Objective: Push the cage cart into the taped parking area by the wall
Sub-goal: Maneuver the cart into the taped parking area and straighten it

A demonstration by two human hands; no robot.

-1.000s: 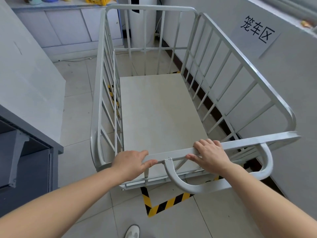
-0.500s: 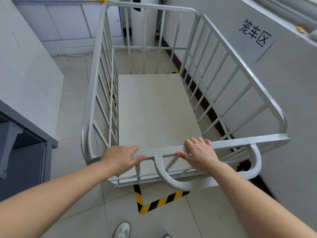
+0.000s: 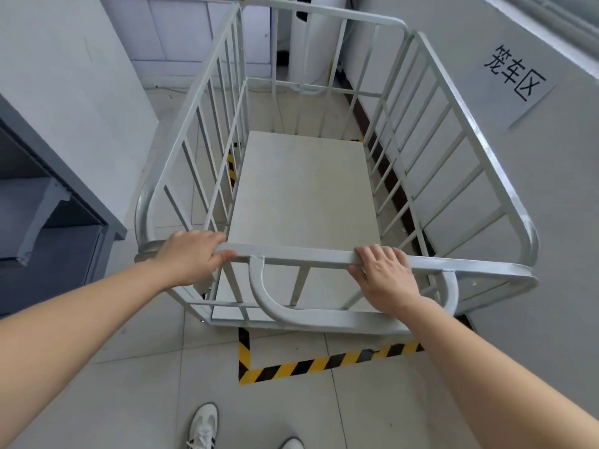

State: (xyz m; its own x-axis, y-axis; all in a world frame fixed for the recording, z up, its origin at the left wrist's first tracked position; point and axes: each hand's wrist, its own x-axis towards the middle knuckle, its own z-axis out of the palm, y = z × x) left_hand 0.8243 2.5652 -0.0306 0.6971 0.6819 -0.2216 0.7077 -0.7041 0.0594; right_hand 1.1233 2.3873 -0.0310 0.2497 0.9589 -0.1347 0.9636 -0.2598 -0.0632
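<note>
The white cage cart [image 3: 479,147] with barred sides and a pale empty floor stands in front of me, its right side close along the wall. My left hand [image 3: 191,259] grips the near top rail at its left end. My right hand [image 3: 385,277] lies over the same rail further right, fingers curled on it. Yellow-and-black tape [image 3: 311,364] marks a corner on the floor just behind the cart's near end, and another strip shows under the cart's left side. Most of the cart stands beyond the near tape line.
A paper sign [image 3: 515,76] with black characters hangs on the right wall [image 3: 551,196]. A grey cabinet [image 3: 55,202] stands to the left. White cupboards [image 3: 181,37] and a white column close the far end. My shoes [image 3: 204,426] show on the tiled floor.
The cart has rolled forward with both hands on the rail, so more of the floor tape now shows behind its near end. The view has tilted further down.
</note>
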